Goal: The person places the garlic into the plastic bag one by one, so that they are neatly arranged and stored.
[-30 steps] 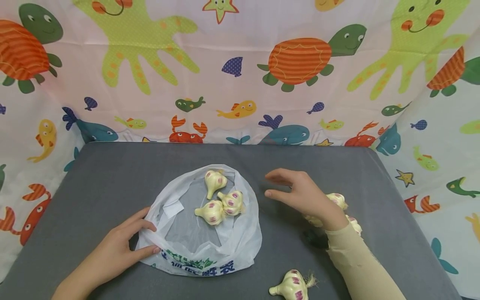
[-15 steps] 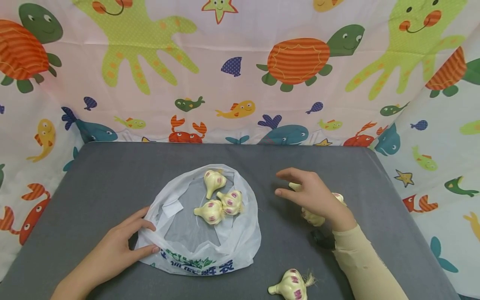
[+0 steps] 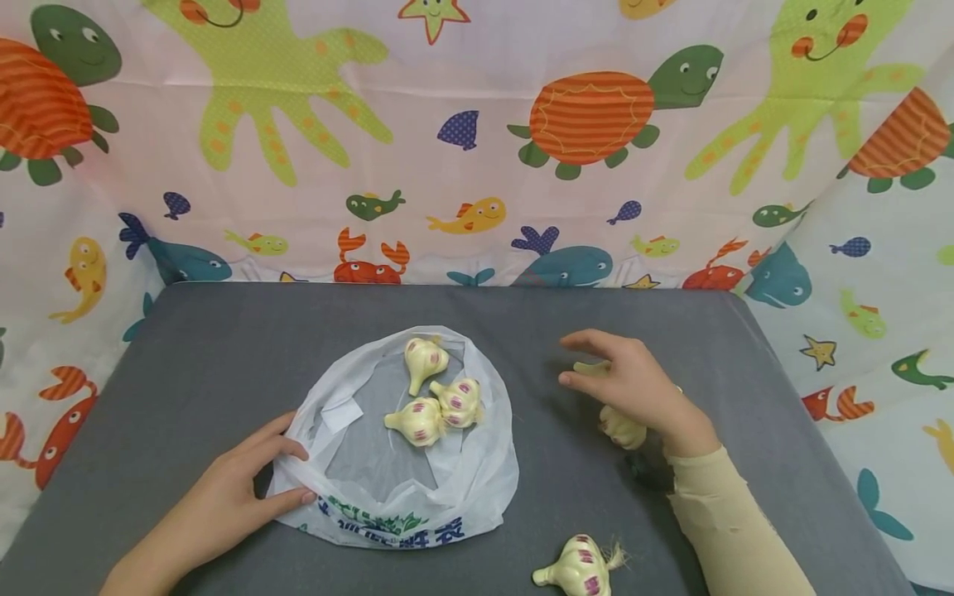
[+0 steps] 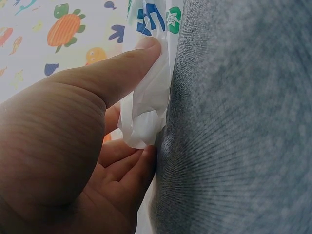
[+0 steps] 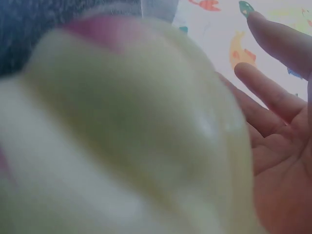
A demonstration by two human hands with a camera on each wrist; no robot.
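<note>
White plastic makes one bag (image 3: 488, 468), pinched by the left hand (image 3: 234, 492), three garlic bulbs (image 3: 417, 422) inside, one loose bulb (image 3: 580, 567) front-right of it, and at least two partly hidden bulbs (image 3: 621, 428) rightward at the right hand (image 3: 644, 385), fingers parted.

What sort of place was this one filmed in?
Probably a small screened-off recording corner, though the room beyond is out of view. Pale fabric printed with cartoon sea animals hangs behind and on both sides of a grey cloth-covered table, where a white plastic bag holds three cream-and-purple garlic bulbs.
</note>
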